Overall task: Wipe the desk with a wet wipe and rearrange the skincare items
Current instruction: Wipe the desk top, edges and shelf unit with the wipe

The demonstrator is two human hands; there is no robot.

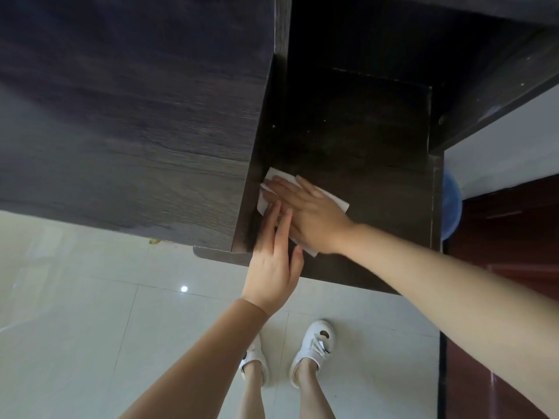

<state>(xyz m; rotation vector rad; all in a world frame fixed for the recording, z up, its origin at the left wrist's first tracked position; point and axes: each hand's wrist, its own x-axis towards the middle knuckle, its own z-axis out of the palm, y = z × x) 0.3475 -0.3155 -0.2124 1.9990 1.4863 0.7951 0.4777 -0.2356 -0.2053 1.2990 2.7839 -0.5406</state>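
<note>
So the desk [357, 152] here is dark wood-grain board, nearly black, matte, with a lower shelf surface set into a recess and a taller boxy section [130, 116] rising on the left side. The shelf's front edge has a rounded corner sticking out at the bottom left. Looks a bit dusty along the right upright panel, little pale specks on it. Floor [90, 313] is glossy pale tile, big squares with thin grout lines, and there's a bright dot of light reflected on it. Over on the right there's a reddish-brown door [514, 237] and something round and blue [452, 204] peeking out behind the desk's side panel. White slip-on shoes [313, 347] visible down below.

The wet wipe [335, 199] is a thin white sheet, flat on the shelf, pushed right up into the corner where the shelf meets the tall section. Right hand [305, 216] lies palm down on top of it, fingers stretched out straight and slightly fanned, pressing it flat. Left hand [272, 267] comes in from below, fingers extended and close together, tips touching the near edge of the wipe beside the right hand, not gripping anything
</note>
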